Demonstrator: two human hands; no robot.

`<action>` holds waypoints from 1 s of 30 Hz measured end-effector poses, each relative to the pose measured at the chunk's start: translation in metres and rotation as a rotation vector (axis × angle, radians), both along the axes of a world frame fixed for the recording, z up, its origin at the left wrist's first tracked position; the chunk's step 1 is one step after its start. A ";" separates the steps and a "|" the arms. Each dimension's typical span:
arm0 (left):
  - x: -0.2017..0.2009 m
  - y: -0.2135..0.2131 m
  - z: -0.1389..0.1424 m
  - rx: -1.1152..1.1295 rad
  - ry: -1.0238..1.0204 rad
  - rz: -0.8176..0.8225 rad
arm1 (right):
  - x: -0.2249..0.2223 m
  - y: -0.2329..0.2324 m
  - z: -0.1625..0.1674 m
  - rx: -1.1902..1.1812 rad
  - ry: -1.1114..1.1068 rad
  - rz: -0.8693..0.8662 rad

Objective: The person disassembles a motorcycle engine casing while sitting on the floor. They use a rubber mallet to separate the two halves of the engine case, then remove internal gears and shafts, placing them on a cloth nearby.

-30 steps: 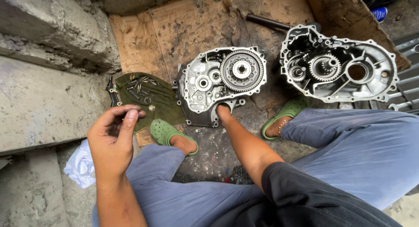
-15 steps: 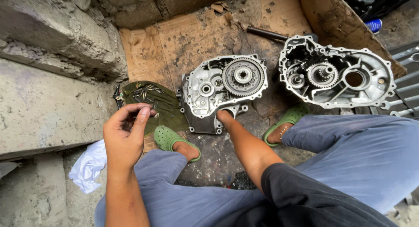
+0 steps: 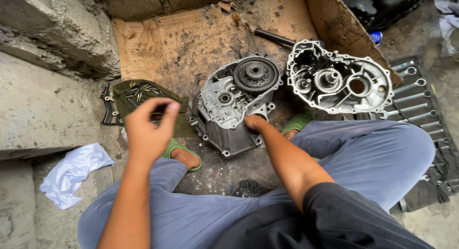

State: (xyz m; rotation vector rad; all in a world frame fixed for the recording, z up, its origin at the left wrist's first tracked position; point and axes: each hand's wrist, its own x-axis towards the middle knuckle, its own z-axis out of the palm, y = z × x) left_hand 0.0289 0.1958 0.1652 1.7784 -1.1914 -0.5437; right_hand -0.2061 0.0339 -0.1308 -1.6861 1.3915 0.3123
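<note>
Grey metal fills the middle: we see a gearbox housing half (image 3: 232,105) with a large toothed gear, lying on stained cardboard (image 3: 201,36). Our right hand (image 3: 255,122) rests on its edge at five o'clock, fingers curled; whether it grips, we cannot tell. Our left hand (image 3: 149,127) hovers at nine o'clock, fingers pinched together over a green cloth (image 3: 143,98) of bolts. A second housing (image 3: 342,79) lies at two o'clock.

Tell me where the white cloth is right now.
In the head view the crumpled white cloth lies at the lower left on the grey concrete step, left of the left hand and below the green fabric pouch of bolts.
</note>
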 end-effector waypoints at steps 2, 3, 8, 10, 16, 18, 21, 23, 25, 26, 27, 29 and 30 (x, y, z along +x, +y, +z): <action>-0.020 -0.013 -0.030 -0.053 -0.182 -0.108 | -0.002 -0.010 0.008 -0.010 0.029 0.075; -0.032 -0.021 -0.047 -0.019 -0.290 -0.180 | -0.002 -0.016 0.013 -0.011 0.040 0.107; -0.061 -0.052 -0.126 0.138 -0.484 -0.388 | 0.011 -0.053 0.042 -0.029 0.090 0.271; -0.065 -0.063 -0.152 0.074 -0.490 -0.362 | 0.017 -0.069 0.053 -0.042 0.099 0.319; -0.063 -0.101 -0.191 0.011 -0.453 -0.196 | 0.042 -0.119 0.084 -0.047 0.121 0.452; -0.054 -0.130 -0.192 0.060 -0.437 -0.159 | 0.052 -0.139 0.100 -0.060 0.114 0.477; -0.032 -0.170 -0.188 0.146 -0.453 -0.097 | 0.061 -0.160 0.120 -0.116 0.067 0.472; -0.010 -0.192 -0.187 0.164 -0.340 -0.072 | 0.058 -0.157 0.127 -0.249 0.010 0.385; 0.014 -0.205 -0.191 0.166 -0.285 -0.085 | 0.050 -0.142 0.124 -0.464 -0.120 0.186; 0.025 -0.214 -0.194 0.125 -0.287 -0.106 | 0.045 -0.133 0.119 -0.597 -0.249 0.101; 0.036 -0.223 -0.196 0.143 -0.245 -0.103 | 0.044 -0.125 0.114 -0.727 -0.390 0.033; 0.053 -0.233 -0.201 0.210 -0.154 -0.102 | 0.048 -0.116 0.100 -0.855 -0.594 -0.055; 0.059 -0.236 -0.204 0.216 -0.106 -0.096 | 0.054 -0.114 0.093 -0.869 -0.677 -0.119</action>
